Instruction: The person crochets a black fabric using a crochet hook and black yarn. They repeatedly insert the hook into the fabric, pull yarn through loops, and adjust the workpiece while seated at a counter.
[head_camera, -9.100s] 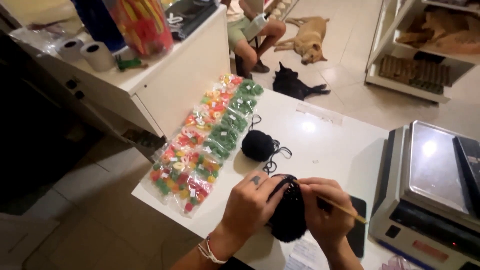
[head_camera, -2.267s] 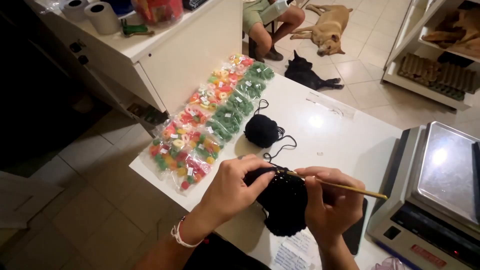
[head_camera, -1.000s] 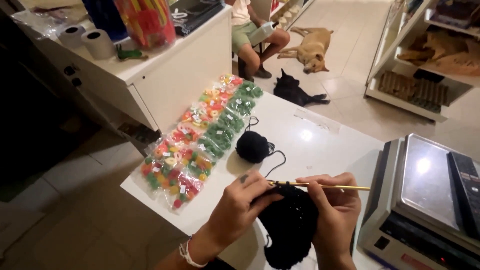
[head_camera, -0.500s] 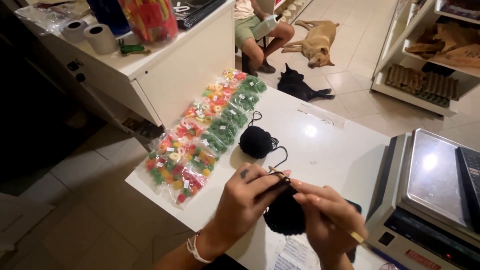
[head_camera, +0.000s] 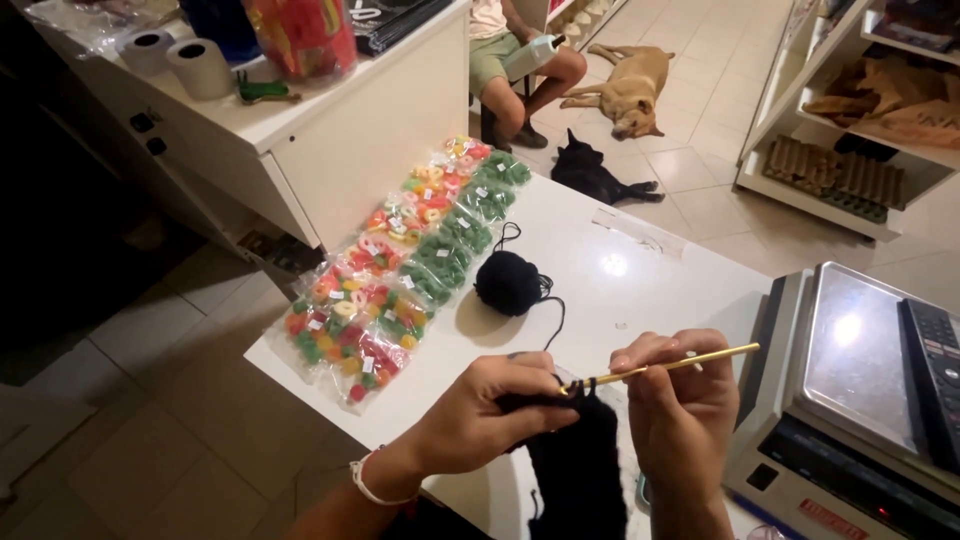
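My left hand (head_camera: 490, 415) pinches the top edge of a black crocheted piece (head_camera: 580, 470) that hangs down at the table's near edge. My right hand (head_camera: 680, 400) grips a yellow crochet hook (head_camera: 680, 364), held almost level, its tip in the black loops beside my left fingers. A black yarn strand runs from the work up to a black yarn ball (head_camera: 508, 282) on the white table (head_camera: 650, 290).
Rows of bagged coloured candies (head_camera: 400, 262) cover the table's left side. A metal-topped scale (head_camera: 860, 390) stands at the right. A white counter (head_camera: 300, 110) holds paper rolls. Beyond, a person sits on a chair (head_camera: 505, 60); a tan dog (head_camera: 630, 85) and a black animal (head_camera: 595, 178) lie on the floor.
My right hand has swung the hook from pointing down-right back up to nearly level. The view has shifted slightly. The yarn ball has stayed in place.
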